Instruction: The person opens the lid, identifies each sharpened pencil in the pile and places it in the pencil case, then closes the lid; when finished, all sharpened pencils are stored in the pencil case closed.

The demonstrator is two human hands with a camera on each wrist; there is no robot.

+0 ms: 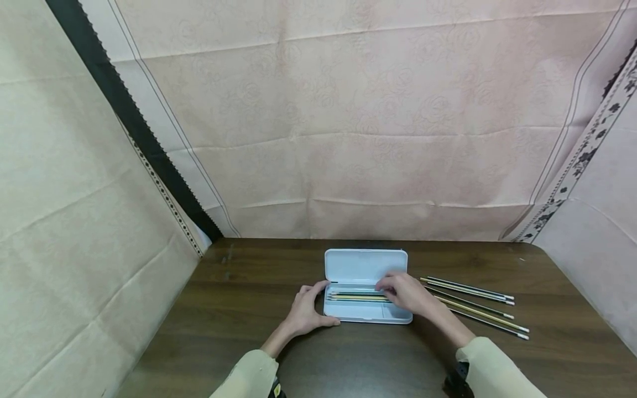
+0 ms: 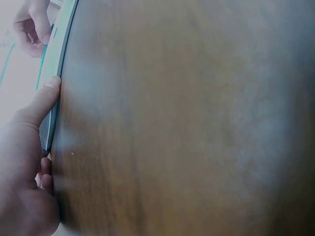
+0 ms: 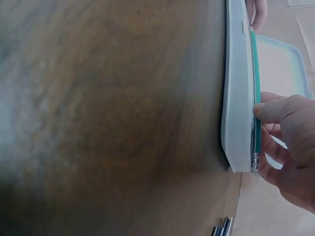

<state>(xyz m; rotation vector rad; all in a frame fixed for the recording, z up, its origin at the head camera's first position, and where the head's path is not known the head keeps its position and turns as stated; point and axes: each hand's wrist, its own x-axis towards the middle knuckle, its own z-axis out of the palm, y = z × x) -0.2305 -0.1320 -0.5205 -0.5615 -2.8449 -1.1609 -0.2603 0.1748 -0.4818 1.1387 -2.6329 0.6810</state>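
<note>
A light blue pencil case [image 1: 354,318] lies open on the table, its lid [image 1: 365,265] raised at the back. Several pencils [image 1: 355,297] lie lengthwise inside it. My left hand [image 1: 303,312] holds the case's left end, with the thumb [image 2: 47,93] at the front edge and the index finger at the back corner. Over the right part of the case, my right hand [image 1: 405,292] pinches a green pencil [image 3: 257,69] between thumb and fingers. That pencil lies along the case near its front wall, its metal-banded end towards the right.
To the right of the case, several loose pencils [image 1: 483,315] with pale ends lie fanned on the brown wooden table [image 1: 259,282]. Cloth [image 1: 373,138] hangs behind the table and along both sides.
</note>
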